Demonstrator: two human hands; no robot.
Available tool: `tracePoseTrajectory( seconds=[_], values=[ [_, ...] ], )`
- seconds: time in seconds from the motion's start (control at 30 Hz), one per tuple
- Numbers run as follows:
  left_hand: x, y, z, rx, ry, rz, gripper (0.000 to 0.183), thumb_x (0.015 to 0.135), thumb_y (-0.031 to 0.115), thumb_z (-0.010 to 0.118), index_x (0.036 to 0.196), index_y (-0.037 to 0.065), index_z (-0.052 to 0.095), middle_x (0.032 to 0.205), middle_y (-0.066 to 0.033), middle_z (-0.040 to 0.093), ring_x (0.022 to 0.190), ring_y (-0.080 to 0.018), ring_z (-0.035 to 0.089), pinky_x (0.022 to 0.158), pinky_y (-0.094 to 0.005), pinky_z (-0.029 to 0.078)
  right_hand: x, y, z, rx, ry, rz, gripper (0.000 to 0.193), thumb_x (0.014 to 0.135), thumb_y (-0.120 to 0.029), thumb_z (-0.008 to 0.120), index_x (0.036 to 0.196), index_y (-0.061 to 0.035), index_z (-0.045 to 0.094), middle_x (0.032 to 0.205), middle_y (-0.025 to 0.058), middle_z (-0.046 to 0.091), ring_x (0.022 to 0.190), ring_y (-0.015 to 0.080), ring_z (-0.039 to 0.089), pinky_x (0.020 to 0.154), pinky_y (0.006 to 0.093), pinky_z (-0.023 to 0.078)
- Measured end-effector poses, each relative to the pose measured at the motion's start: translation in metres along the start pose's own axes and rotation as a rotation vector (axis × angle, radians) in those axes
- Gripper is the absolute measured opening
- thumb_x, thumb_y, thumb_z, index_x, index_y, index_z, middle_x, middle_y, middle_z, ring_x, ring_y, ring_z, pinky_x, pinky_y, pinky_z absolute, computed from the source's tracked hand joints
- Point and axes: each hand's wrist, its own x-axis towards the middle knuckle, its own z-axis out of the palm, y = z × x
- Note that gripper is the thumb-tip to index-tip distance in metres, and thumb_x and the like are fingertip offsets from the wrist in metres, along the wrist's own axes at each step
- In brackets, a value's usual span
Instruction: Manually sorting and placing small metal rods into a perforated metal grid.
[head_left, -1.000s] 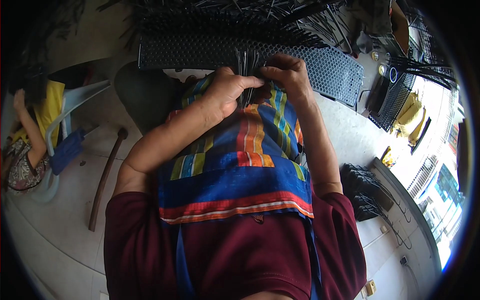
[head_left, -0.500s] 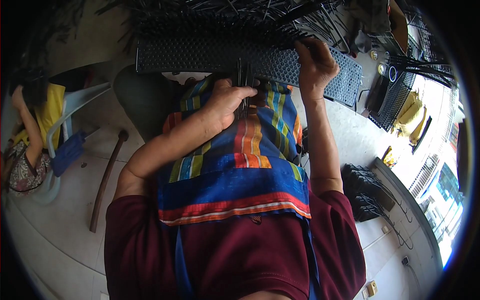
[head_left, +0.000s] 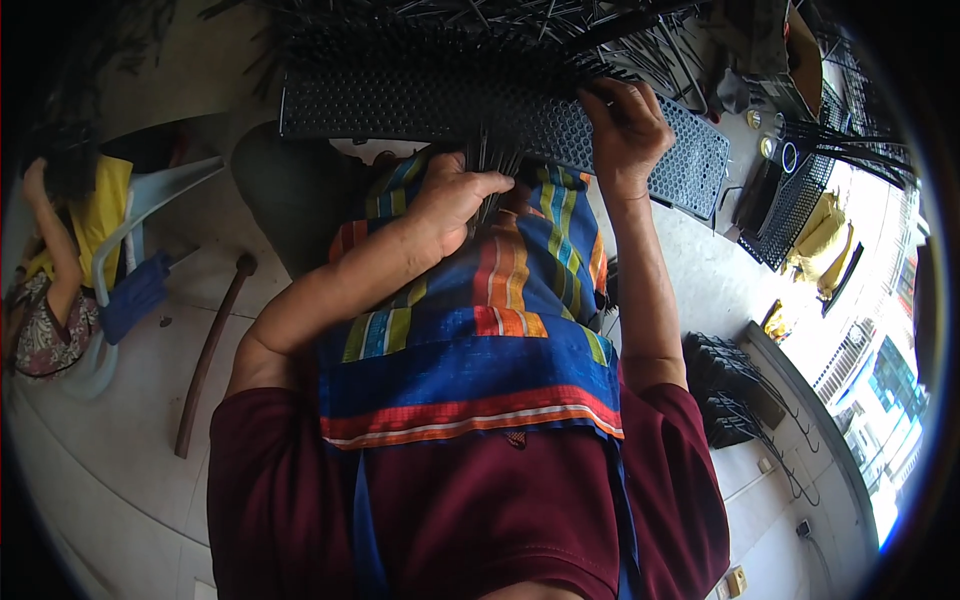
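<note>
A long dark board full of round holes (head_left: 690, 170) lies across in front of my lap, over the striped apron (head_left: 510, 265). Dense black bristles (head_left: 420, 55) stand along its far side. My left hand (head_left: 455, 205) is closed round a bundle of thin black strips (head_left: 490, 155), whose far ends fan out at the board's near edge. At the right part of the board, my right hand (head_left: 632, 135) has its fingers pinched together by the end of the bristle row. Whatever lies between those fingertips is too small and dark to name.
Loose black strips (head_left: 665, 50) litter the floor beyond the board. On the left, another person (head_left: 60, 260) sits near a pale chair (head_left: 125, 235), and a brown stick (head_left: 213, 355) lies on the floor. Black hooked rods (head_left: 740, 390) and a yellow cloth bag (head_left: 822, 235) are at right.
The strips in my left hand have spread into a wider fan. My right hand has shifted slightly left along the board, its fingers still pinched.
</note>
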Motion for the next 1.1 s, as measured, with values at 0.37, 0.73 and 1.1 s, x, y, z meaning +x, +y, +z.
tracePoseTrajectory(
  seconds=[0.37,0.73,1.1],
  values=[
    [-0.006,0.015,-0.004,-0.079,-0.032,0.026,0.005,0.077,-0.004,0.061,0.081,-0.006,0.064,0.077,-0.0174,0.067,0.066,-0.0244,0.066,0.056,-0.0326,0.055,-0.02,-0.012,0.001,-0.16,-0.017,0.085,0.013,0.073,-0.012,0.073,0.084,-0.0061,0.07,0.071,0.0055,0.064,0.062,0.0164,0.063,0.056,0.0272,0.048],
    [-0.01,0.006,-0.021,0.005,0.045,0.397,0.014,0.08,-0.005,0.06,0.093,-0.001,0.065,0.087,-0.0104,0.068,0.074,-0.0189,0.067,0.063,-0.0311,0.056,-0.038,-0.047,0.024,0.708,-0.438,0.86,0.007,0.08,-0.007,0.067,0.081,-0.0003,0.067,0.063,-0.0001,0.059,0.051,0.0052,0.047,0.048,0.0196,0.036],
    [-0.024,0.013,-0.038,-0.124,0.07,0.182,0.012,0.082,-0.003,0.057,0.093,-0.001,0.062,0.086,-0.0122,0.066,0.077,-0.0235,0.066,0.069,-0.0355,0.055,-0.002,-0.053,0.062,0.589,0.065,0.087,0.012,0.076,0.004,0.07,0.086,-0.0017,0.069,0.076,0.0002,0.063,0.066,0.0042,0.055,0.059,0.0177,0.044]
  ],
)
